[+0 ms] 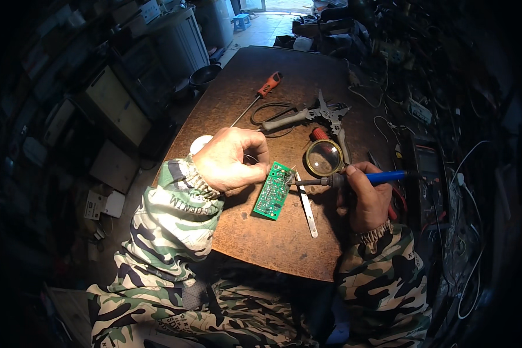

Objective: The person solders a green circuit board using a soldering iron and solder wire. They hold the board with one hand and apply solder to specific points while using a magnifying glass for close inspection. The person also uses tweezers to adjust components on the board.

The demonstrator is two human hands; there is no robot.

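A green circuit board with small soldered parts is tilted slightly over the wooden table. My left hand is closed, thumb and forefinger pinching at the board's upper left edge; a thin wire shows faintly in the gap between the fingers. In my right hand is a soldering iron with a blue handle. Its tip meets the board's upper right part, by a few thin leads. Metal tweezers lie just right of the board. Beyond the iron sits a round brass-rimmed magnifying glass. A white round thing is partly hidden behind my left hand.
Farther along the table lie an orange-handled screwdriver, black-handled scissors, wire strippers and a small red object. Right of the table are a multimeter and tangled cables. A dark pan stands off the left edge.
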